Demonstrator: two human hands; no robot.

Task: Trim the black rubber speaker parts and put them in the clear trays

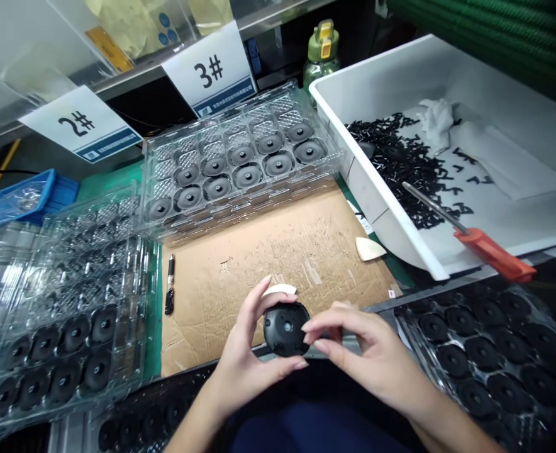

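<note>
Between the thumb and fingers of my left hand (pixel 252 346) is a round black disc (pixel 286 328) with a small hub at its centre, held by its rim. My right hand (pixel 363 346) is closed in a pinch at the disc's right edge; whatever lies between its fingertips is too small to make out. Just behind the disc, a pale curved piece (pixel 280 290) shows on the cardboard sheet (pixel 259 245). Beyond the cardboard, a clear plastic tray (pixel 240 211) holds several similar black discs.
A white bin (pixel 386 214) at right holds small black parts (pixel 414 170), with an orange-handled screwdriver (pixel 495 253) across its front edge. More disc trays stand left (pixel 134 352) and lower right (pixel 467 340). A pen (pixel 170 283) and pale wedge (pixel 370 249) lie on the cardboard.
</note>
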